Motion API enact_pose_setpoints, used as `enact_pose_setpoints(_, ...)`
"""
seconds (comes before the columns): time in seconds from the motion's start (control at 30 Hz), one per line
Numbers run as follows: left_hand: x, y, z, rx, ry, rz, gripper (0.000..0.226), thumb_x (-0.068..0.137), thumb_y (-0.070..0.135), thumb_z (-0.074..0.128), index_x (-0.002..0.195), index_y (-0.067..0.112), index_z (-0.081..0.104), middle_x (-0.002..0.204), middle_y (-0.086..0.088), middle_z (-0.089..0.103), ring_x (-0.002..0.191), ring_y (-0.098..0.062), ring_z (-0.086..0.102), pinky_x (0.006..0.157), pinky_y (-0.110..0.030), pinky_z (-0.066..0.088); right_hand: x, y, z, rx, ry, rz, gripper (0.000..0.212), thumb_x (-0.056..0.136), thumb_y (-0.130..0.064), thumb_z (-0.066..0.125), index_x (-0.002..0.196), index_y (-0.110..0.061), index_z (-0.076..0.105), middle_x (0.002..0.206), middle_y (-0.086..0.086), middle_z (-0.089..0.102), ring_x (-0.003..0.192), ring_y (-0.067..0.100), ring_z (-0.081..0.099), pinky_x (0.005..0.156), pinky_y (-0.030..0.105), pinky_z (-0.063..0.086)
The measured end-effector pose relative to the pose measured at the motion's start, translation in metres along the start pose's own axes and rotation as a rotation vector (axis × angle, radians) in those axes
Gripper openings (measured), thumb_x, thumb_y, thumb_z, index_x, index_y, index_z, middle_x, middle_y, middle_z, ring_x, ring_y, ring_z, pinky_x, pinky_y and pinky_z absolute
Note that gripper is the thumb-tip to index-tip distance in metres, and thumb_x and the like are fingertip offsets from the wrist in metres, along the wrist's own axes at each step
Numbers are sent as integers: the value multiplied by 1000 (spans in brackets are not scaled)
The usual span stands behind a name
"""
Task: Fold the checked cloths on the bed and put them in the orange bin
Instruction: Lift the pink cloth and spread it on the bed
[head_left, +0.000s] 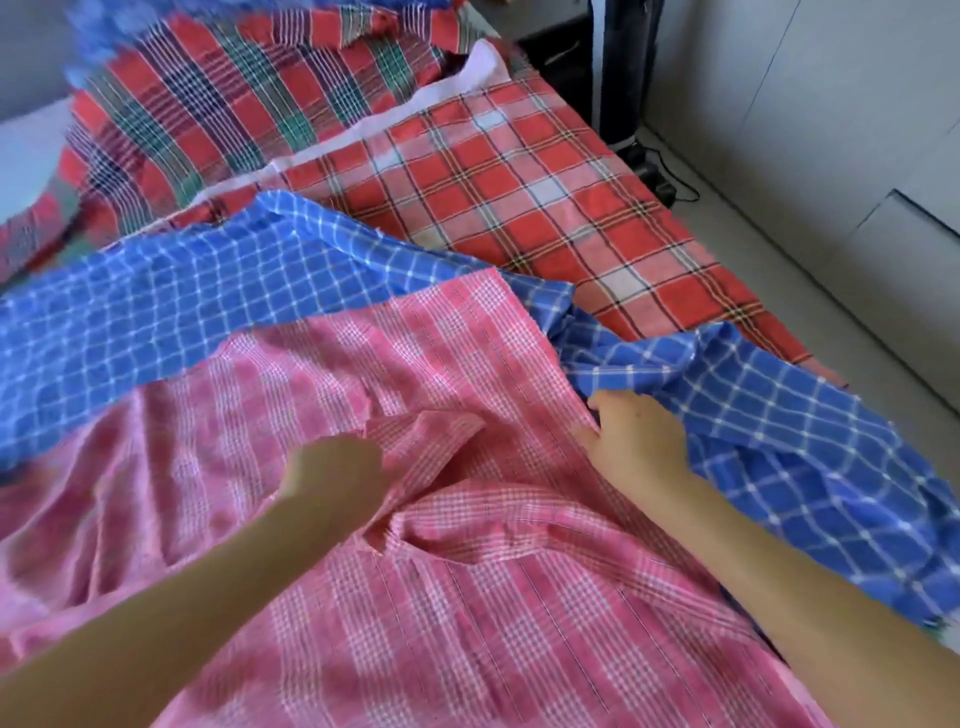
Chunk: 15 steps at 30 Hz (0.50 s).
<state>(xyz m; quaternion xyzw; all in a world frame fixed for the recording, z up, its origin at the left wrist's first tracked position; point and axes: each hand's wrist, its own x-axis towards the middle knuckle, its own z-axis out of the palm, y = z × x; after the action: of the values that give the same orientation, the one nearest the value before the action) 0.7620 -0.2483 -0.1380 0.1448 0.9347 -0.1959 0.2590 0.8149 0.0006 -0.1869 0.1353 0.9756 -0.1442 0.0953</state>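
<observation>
A pink checked cloth (415, 571) lies spread and rumpled over the near part of the bed. My left hand (337, 478) is closed on a bunched fold of it near the middle. My right hand (636, 441) rests at the pink cloth's right edge, fingers curled where it meets a blue checked cloth (779, 452); whether it grips either one is unclear. The blue cloth (156, 306) also shows to the left, behind the pink one. Farther back lie a red checked cloth (519, 197) and a red-and-green checked cloth (208, 104). The orange bin is out of sight.
The bed's right edge drops to a pale floor (831, 291). A dark upright appliance (618, 78) with a cable stands by the far right corner of the bed. White cupboard panels (857, 104) line the right side. A white pillow (26, 156) sits at the far left.
</observation>
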Motion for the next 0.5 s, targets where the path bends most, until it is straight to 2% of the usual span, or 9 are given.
enact_pose_setpoints(0.07,14,12,-5,-78,298,48,47,96,52,33,108,16,61,95,-2,58,98,-21,58,78,-32,47,22,-20,3,70,104,-13,33,93,-36,55,110,-9,57,104,8,63,98,29,59,75,38,45)
enact_pose_setpoints(0.1,22,20,-3,-111,384,106,46,94,53,37,111,17,59,104,-3,58,104,-23,55,83,-34,45,34,-30,7,99,138,-13,32,94,-34,55,111,-7,56,105,10,63,99,30,59,73,37,44)
enact_pose_setpoints(0.13,29,30,-2,-121,408,153,47,92,56,41,114,17,57,110,-3,56,107,-24,52,88,-35,43,45,-36,9,121,161,-2,32,94,-33,55,111,-5,55,107,11,62,100,30,58,70,36,42)
enact_pose_setpoints(0.2,44,51,2,-97,356,178,53,86,60,48,119,19,52,115,-3,52,110,-23,47,93,-36,41,66,-46,11,149,185,31,35,95,-33,54,113,-3,53,109,13,61,102,31,57,69,35,41)
enact_pose_setpoints(0.23,51,60,4,-74,327,179,49,87,55,52,121,19,50,115,-2,52,110,-23,48,92,-36,42,75,-49,11,161,177,42,38,95,-34,54,115,-3,53,109,13,62,103,31,58,68,35,41)
enact_pose_setpoints(0.3,63,66,6,-70,323,168,34,91,30,52,123,17,49,110,-3,55,105,-23,53,84,-34,45,92,-56,12,177,146,61,40,94,-38,54,115,-3,53,104,11,63,97,30,60,61,32,38)
enact_pose_setpoints(0.37,72,61,7,-145,305,151,32,91,14,48,123,15,48,102,-4,61,96,-24,60,73,-34,46,102,-64,12,160,108,89,36,92,-42,56,104,-7,53,93,9,62,84,28,60,55,30,33)
enact_pose_setpoints(0.43,75,47,5,-419,298,100,31,93,15,49,124,15,49,88,-5,62,78,-21,61,63,-30,43,112,-70,14,237,82,143,33,89,-43,60,97,-12,50,83,5,57,76,26,56,53,29,31)
enact_pose_setpoints(0.5,71,27,-9,-882,261,26,32,91,17,55,122,20,54,71,-1,62,56,-11,58,55,-23,43,120,-74,15,384,61,211,32,87,-41,63,87,-13,46,71,0,49,68,24,50,48,27,28)
